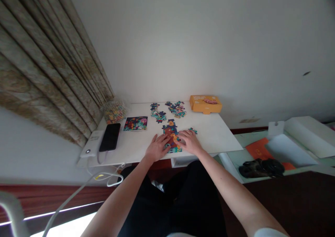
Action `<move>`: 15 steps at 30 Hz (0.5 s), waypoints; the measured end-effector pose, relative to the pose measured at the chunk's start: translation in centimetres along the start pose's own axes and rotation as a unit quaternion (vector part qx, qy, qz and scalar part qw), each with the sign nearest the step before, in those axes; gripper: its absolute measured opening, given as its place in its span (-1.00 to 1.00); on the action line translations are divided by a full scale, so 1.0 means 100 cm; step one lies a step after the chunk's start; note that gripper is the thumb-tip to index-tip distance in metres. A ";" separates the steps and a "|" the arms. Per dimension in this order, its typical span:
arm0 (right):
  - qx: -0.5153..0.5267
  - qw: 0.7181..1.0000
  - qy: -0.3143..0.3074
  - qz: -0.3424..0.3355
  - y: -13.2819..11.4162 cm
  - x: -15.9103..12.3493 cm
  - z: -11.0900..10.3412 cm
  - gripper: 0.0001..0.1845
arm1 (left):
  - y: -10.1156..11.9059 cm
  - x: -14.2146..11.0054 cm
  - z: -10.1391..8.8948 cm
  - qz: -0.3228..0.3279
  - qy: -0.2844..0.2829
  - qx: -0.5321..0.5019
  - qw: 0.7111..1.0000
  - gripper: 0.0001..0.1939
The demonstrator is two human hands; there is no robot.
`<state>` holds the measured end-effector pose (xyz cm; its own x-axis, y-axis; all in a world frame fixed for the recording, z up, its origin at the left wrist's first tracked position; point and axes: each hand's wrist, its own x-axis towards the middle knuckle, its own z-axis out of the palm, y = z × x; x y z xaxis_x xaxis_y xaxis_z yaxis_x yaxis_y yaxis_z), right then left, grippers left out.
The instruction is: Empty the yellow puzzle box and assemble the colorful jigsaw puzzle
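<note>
A partly joined jigsaw puzzle (170,129), mostly reddish brown with dark blue, orange and green parts, lies near the table's front edge. My left hand (157,147) rests on its left side, fingers spread and touching the surface. On the right side lies my right hand (191,143), its fingers apart and slightly bent, with fingertips and thumb at the puzzle's edge. Both hands cover parts of the puzzle. A few loose puzzle pieces (193,130) show just beyond the right hand. Farther back are two groups of pieces, one left (158,115) and one right (178,109).
A picture card (135,123) lies left of the puzzle. Beside it are a phone (110,137) with a cable, a white box (91,143) and a clear bag of colourful bits (114,111). A yellow box (205,104) stands at the back right, against the wall.
</note>
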<state>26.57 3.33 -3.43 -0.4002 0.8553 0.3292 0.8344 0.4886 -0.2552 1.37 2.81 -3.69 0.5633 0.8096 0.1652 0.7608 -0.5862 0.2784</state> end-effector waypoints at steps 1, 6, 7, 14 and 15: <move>-0.012 0.999 0.014 0.028 0.005 0.000 0.001 -0.69 | 0.000 0.000 0.000 -0.001 0.001 -0.002 1.000 -0.52; -0.074 0.975 0.071 0.197 0.051 0.001 0.001 -0.66 | -0.001 -0.002 0.000 -0.005 0.001 -0.018 1.000 -0.55; -0.075 0.970 0.076 0.217 0.060 0.001 0.000 -0.65 | -0.002 -0.002 0.000 -0.008 0.004 -0.024 1.000 -0.56; -0.094 0.969 0.066 0.217 0.083 0.003 0.003 -0.68 | -0.027 0.031 0.003 -0.095 0.101 -0.056 0.989 -0.67; -0.094 0.970 0.065 0.214 0.082 0.003 0.003 -0.69 | -0.032 0.041 0.001 -0.109 0.112 -0.055 0.986 -0.66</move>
<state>33.20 7.64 -5.70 0.0391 0.9380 0.3443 0.9728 0.0430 -0.2276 1.31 8.02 -3.98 0.2947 0.9098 0.2923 0.8098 -0.4001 0.4291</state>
